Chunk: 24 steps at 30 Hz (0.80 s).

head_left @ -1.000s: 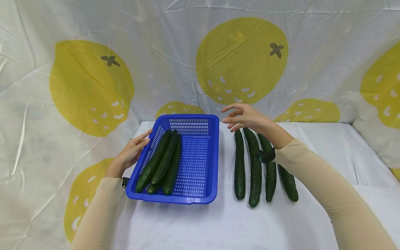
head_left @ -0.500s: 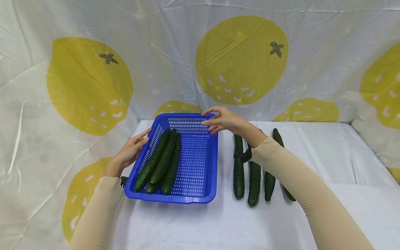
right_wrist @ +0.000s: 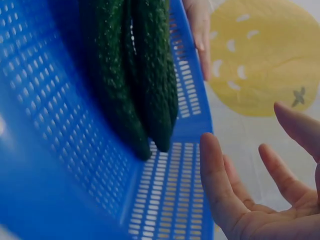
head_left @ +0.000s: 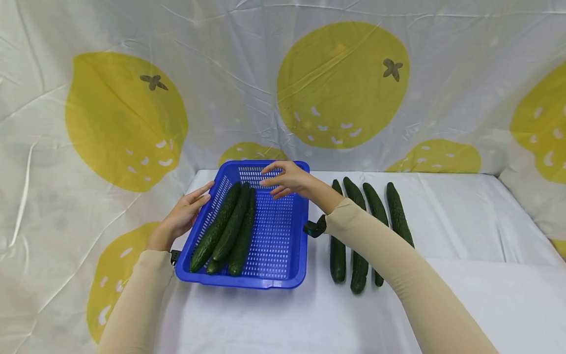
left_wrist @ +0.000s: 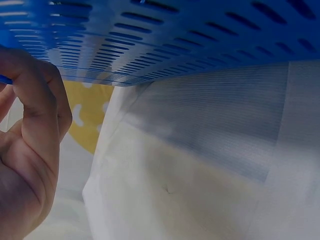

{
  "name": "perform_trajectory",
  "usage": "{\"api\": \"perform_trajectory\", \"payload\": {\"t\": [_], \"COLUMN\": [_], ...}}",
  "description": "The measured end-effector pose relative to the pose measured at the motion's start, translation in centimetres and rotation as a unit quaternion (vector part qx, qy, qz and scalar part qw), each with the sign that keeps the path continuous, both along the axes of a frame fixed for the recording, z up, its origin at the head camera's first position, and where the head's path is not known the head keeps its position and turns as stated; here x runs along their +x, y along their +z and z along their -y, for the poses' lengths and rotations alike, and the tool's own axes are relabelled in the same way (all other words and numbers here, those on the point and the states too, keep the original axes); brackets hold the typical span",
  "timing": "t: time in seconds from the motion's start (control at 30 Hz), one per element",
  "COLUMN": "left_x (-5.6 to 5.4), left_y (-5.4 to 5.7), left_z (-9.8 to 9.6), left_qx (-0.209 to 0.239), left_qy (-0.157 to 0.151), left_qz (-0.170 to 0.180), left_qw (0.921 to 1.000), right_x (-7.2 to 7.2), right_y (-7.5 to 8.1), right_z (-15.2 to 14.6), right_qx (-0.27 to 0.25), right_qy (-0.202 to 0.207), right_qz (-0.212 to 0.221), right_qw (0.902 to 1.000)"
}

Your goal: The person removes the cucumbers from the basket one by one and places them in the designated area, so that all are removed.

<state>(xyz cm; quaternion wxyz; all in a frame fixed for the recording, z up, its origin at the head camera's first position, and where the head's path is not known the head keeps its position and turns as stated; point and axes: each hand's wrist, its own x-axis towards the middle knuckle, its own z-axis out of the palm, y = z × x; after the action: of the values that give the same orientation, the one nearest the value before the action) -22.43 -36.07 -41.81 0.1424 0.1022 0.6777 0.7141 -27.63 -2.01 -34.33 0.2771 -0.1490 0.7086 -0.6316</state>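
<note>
A blue plastic basket stands on the white cloth, with several dark green cucumbers lying lengthwise along its left side. My left hand grips the left rim, its fingers bent at the edge in the left wrist view. Over the far right part of the basket hovers my right hand, fingers spread and holding nothing. Its fingertips appear beside the basket rim in the right wrist view, apart from the cucumbers.
Several more cucumbers lie in a row on the white cloth right of the basket, partly covered by my right forearm. A lemon-print curtain hangs behind.
My right hand has moved left from above the far ends of the loose cucumbers to over the basket. The left hand and the cucumbers have stayed in place.
</note>
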Motion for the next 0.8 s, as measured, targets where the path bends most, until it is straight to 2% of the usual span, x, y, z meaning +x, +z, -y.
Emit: {"api": "perform_trajectory", "payload": {"t": [0.37,0.47,0.8], "left_x": [-0.1,-0.1,-0.3], "left_y": [-0.5,-0.6,-0.3], "left_z": [0.0,0.1,0.2], "left_qx": [0.007,-0.005,0.008], "left_qy": [-0.001,0.004,0.008], "left_qz": [-0.004,-0.009,0.003], "left_qw": [1.0,0.9999,0.9999], "right_x": [0.4,0.4,0.9], "right_y": [-1.2,-1.6,-2.5], "right_z": [2.4,3.1,5.2], "right_qx": [0.004,0.004,0.016], "right_qy": [-0.007,-0.008,0.009], "right_qz": [0.028,0.037,0.058], "right_qw": [0.9996,0.9993,0.9981]}}
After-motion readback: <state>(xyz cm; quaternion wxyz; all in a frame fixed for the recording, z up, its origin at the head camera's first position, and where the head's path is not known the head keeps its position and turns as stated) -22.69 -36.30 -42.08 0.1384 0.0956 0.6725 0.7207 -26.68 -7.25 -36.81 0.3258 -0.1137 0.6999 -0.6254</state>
